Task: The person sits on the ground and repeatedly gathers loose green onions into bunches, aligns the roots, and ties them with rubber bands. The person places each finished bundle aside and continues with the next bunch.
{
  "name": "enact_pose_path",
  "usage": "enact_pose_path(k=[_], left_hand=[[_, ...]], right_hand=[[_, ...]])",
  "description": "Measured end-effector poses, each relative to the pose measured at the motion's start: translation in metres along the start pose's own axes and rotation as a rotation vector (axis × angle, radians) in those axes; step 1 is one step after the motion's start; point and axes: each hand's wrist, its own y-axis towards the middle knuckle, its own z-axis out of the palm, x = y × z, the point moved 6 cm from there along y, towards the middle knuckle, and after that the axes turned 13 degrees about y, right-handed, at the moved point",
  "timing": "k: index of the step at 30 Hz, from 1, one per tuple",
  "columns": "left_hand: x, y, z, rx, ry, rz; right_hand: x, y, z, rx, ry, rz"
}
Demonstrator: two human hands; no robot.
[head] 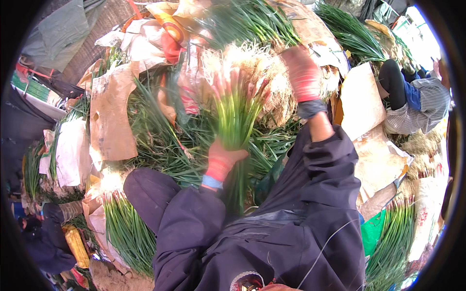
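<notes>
My left hand (222,160), in a red striped work glove, is closed around the leaves of a bunch of green onions (236,112). Pale, hairy roots point away from me at the top of the bunch, while the dark green leaf ends hang towards my lap. My right hand (301,74), also gloved, is stretched out to the right of the roots, blurred by movement. Its fingers are too blurred to show whether they hold anything. Just beyond it lies a stack of green onions (255,27). More root ends (278,105) lie between the bunch and my right wrist.
Loose onion leaves (171,152) cover the ground before me. Laid bunches (127,225) rest by my left knee, and others (393,232) lie at the right. Paper sacking (113,112) lies around. One person (415,94) sits at the right, another (49,240) at lower left.
</notes>
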Motion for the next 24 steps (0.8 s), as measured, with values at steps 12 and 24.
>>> enact_pose_path(k=[12,24], left_hand=[[-0.021,-0.002,-0.021,-0.153,-0.073,-0.054],[0.031,0.005,0.001,-0.046,-0.501,-0.065]], right_hand=[[0.025,-0.098,0.077,0.709,0.977,0.595],[0.041,-0.154,0.148,0.136,1.592,0.997]])
